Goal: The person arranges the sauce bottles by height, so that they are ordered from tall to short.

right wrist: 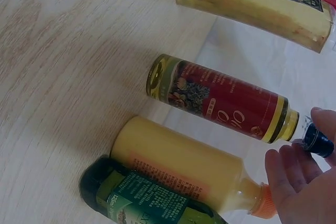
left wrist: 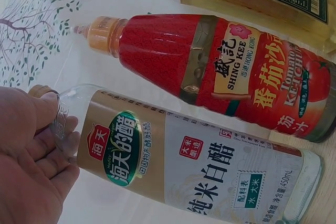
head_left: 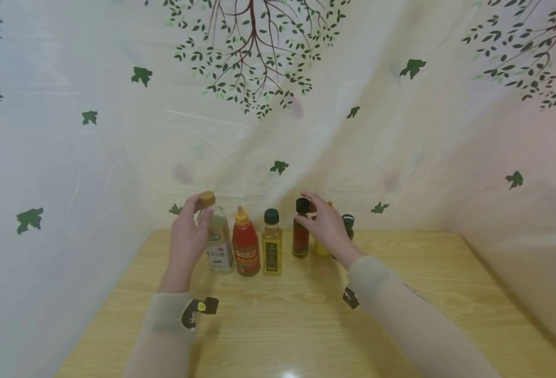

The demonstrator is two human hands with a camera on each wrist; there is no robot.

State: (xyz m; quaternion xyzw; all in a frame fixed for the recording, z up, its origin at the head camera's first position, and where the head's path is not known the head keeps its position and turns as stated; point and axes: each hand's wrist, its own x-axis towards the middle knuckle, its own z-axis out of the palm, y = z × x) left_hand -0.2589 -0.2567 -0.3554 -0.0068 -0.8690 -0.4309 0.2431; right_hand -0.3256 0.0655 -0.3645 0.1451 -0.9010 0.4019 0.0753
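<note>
Brown-capped, one vinegar bottle (left wrist: 163, 156) is being gripped by the left hand (head_left: 188, 233) near the table's (head_left: 282, 325) far edge; the right hand (head_left: 331, 229) is pinching one red-labelled bottle (right wrist: 226, 100) by its top. One ketchup bottle (head_left: 246, 247) and one oil bottle (head_left: 272, 252) are standing between; one yellow bottle (right wrist: 178, 150), one green bottle (right wrist: 147, 198), rightward.

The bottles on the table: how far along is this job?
Looks done: the ketchup bottle and oil bottle stand upright, side by side. In hand: the left hand holds the vinegar bottle near its top, the right hand the red-labelled bottle by its cap. Probably left: closing the visible gap between the oil bottle and the red-labelled bottle.
</note>
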